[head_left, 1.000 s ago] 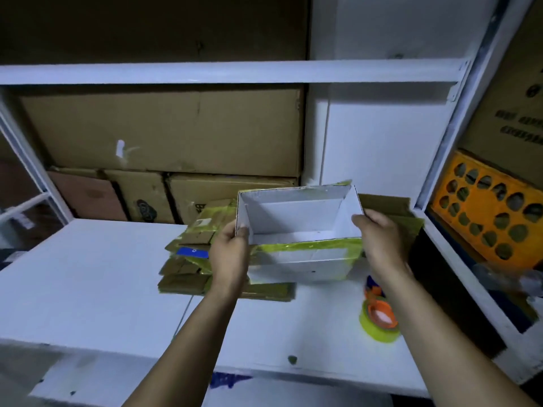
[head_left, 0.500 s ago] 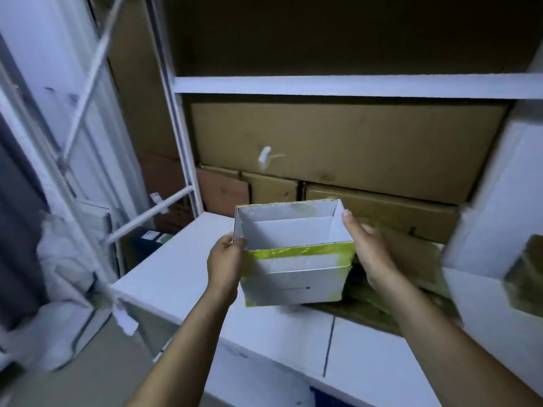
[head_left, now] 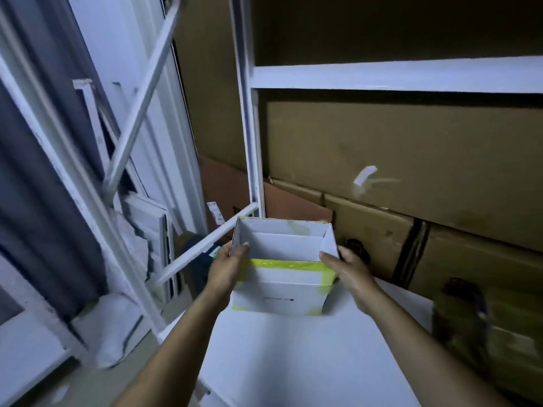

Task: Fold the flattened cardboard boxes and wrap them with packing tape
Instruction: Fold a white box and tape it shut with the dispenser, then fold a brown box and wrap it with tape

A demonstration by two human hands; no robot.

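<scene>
An open-topped white cardboard box (head_left: 279,292) with yellow-green tape along its rim and corners sits at or just above the far left end of the white table (head_left: 293,348). My left hand (head_left: 227,270) grips its left wall, thumb over the rim. On the other side, my right hand (head_left: 348,273) holds the right wall, thumb on the near corner. A blurred stack of flattened taped boxes (head_left: 484,327) lies at the right edge of the table.
A white metal shelf frame (head_left: 246,127) rises behind the box, with a diagonal brace (head_left: 205,239) to its left. Large brown cartons (head_left: 411,177) fill the shelf behind. Floor and white clutter (head_left: 117,333) lie off the table's left edge.
Both hands carried the box leftwards from the table's middle to its left end, and my view swung left with it. The tape roll and flattened stack have slid out towards the right.
</scene>
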